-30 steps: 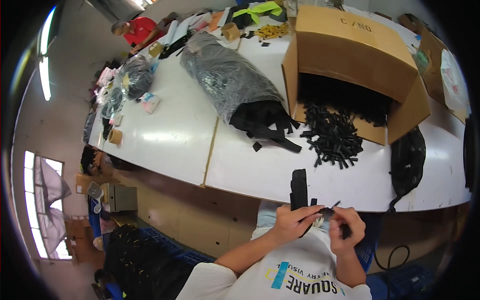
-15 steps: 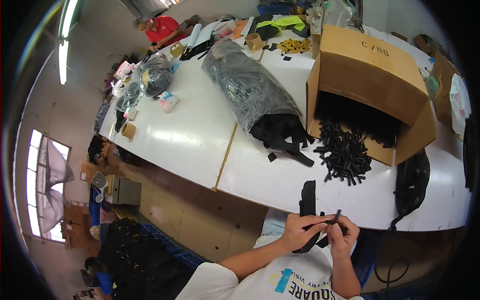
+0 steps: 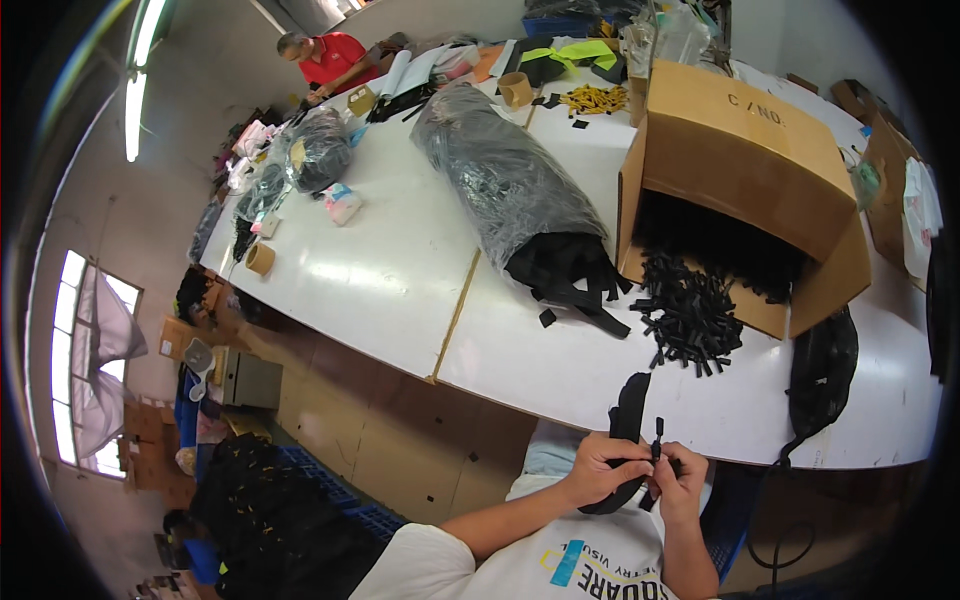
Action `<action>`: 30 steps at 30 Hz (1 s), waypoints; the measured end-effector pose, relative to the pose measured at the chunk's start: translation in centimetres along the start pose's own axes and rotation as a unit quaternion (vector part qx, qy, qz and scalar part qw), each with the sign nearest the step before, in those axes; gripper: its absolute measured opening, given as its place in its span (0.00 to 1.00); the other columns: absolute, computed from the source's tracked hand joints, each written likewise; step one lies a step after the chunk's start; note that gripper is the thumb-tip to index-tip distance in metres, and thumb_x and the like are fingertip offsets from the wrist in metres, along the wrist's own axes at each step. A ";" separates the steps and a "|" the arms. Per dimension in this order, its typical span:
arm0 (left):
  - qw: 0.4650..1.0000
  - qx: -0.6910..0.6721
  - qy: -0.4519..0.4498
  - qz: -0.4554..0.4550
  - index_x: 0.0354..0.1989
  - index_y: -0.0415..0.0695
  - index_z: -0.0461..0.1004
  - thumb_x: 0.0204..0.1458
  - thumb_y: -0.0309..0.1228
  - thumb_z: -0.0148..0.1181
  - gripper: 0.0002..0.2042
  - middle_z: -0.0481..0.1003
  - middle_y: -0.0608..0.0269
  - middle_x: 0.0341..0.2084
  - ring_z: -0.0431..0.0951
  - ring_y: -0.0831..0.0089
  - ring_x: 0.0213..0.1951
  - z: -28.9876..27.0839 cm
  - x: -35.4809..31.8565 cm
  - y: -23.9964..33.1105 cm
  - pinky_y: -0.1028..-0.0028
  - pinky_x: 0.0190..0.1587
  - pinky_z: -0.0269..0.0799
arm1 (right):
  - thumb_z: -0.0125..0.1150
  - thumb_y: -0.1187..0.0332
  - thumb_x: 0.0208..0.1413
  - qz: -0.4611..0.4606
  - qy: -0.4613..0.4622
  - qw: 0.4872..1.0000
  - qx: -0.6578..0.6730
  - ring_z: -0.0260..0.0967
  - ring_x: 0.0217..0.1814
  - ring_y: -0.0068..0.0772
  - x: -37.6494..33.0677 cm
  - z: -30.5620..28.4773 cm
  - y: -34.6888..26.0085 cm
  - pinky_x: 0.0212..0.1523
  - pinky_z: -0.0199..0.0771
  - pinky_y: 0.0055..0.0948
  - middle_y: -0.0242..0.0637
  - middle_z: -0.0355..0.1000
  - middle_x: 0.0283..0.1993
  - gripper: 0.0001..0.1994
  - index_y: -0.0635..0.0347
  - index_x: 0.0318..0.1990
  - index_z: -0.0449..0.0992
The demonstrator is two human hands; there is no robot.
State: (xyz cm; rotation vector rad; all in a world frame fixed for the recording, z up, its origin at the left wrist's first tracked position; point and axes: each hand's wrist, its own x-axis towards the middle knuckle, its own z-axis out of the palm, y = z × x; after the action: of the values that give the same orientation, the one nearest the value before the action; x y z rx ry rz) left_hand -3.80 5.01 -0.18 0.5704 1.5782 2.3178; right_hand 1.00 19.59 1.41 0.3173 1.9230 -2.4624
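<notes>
My left hand (image 3: 602, 468) is closed on a black fabric strip (image 3: 630, 408), whose upper end stands above the fingers and whose lower part curves down beneath them. Close against it, my right hand (image 3: 684, 478) is pinched shut at a small black tube-like piece (image 3: 659, 428), which points up between the two hands. The fingertips of both hands nearly meet there, and exactly where the piece joins the strip is hidden. Beyond them on the white table (image 3: 540, 375) lies a pile of similar small black pieces (image 3: 690, 320), spilling from an open cardboard box (image 3: 740, 190).
A clear plastic bag (image 3: 510, 180) of black strips (image 3: 560, 270) lies left of the box. A black mesh bag (image 3: 822, 375) hangs over the table edge at right. Yellow pieces (image 3: 595, 99) and tape rolls (image 3: 515, 90) lie farther back. A person in red (image 3: 340, 62) works at the far left.
The small black piece has turned more upright between my fingers. My right hand has shifted slightly left, and the strip's upper end now leans to the right.
</notes>
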 end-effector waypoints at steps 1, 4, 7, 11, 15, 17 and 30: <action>0.999 0.013 -0.008 0.034 0.31 0.34 0.77 0.47 0.24 0.63 0.06 0.76 0.60 0.24 0.73 0.80 0.21 0.1 0.5 0.2 0.81 0.24 0.67 | 0.57 0.75 0.50 -0.013 0.019 1.000 0.011 0.59 0.19 0.16 -0.2 0.1 0.3 0.20 0.57 0.19 0.32 0.66 0.19 0.05 0.69 0.26 0.71; 0.999 0.029 0.015 -0.020 0.29 0.34 0.77 0.46 0.20 0.60 0.03 0.74 0.60 0.26 0.68 0.83 0.15 0.5 0.4 1.7 0.84 0.18 0.62 | 0.58 0.76 0.47 -0.209 0.090 0.969 -0.094 0.62 0.19 0.21 -0.3 0.2 1.2 0.20 0.60 0.19 0.38 0.68 0.21 0.05 0.69 0.24 0.72; 0.996 0.020 0.082 -0.018 0.28 0.33 0.77 0.45 0.16 0.57 0.03 0.73 0.57 0.25 0.66 0.84 0.13 1.1 0.4 1.9 0.84 0.16 0.61 | 0.59 0.78 0.44 -0.338 0.086 0.919 -0.182 0.66 0.20 0.27 -0.3 0.4 -0.3 0.20 0.64 0.20 0.43 0.72 0.24 0.03 0.69 0.29 0.75; 0.993 0.089 0.033 0.067 0.29 0.33 0.77 0.43 0.18 0.61 0.04 0.73 0.55 0.25 0.66 0.82 0.13 0.7 0.5 1.6 0.83 0.19 0.65 | 0.63 0.80 0.40 -0.293 0.056 0.936 -0.188 0.67 0.18 0.25 -0.4 0.5 -2.1 0.18 0.64 0.21 0.40 0.73 0.25 0.08 0.67 0.32 0.75; 0.985 0.137 0.017 0.099 0.28 0.35 0.78 0.39 0.19 0.63 0.06 0.74 0.56 0.23 0.69 0.79 0.16 0.6 0.3 1.5 0.82 0.21 0.66 | 0.61 0.82 0.34 -0.354 0.022 0.897 -0.262 0.66 0.16 0.28 -0.6 0.0 -2.5 0.17 0.64 0.22 0.40 0.72 0.24 0.10 0.67 0.29 0.74; 0.978 0.157 -0.001 0.136 0.27 0.36 0.79 0.38 0.20 0.64 0.06 0.74 0.56 0.24 0.70 0.79 0.18 0.6 0.8 1.7 0.81 0.22 0.66 | 0.62 0.83 0.32 -0.359 0.017 0.888 -0.287 0.68 0.17 0.31 -1.0 -0.3 -2.6 0.18 0.66 0.24 0.39 0.72 0.23 0.12 0.66 0.30 0.74; 0.973 0.172 -0.097 0.122 0.29 0.36 0.78 0.36 0.16 0.66 0.09 0.77 0.54 0.25 0.76 0.70 0.24 0.2 1.3 2.0 0.77 0.29 0.73 | 0.62 0.82 0.31 -0.330 -0.007 0.876 -0.351 0.65 0.15 0.31 -1.7 -1.0 -3.4 0.15 0.63 0.24 0.36 0.69 0.20 0.12 0.64 0.29 0.73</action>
State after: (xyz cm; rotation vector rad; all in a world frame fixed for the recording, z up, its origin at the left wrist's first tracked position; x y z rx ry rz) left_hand -4.88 5.07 1.94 1.0928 1.9137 2.0749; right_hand 2.38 21.23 4.70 -0.4384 3.1016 -1.7360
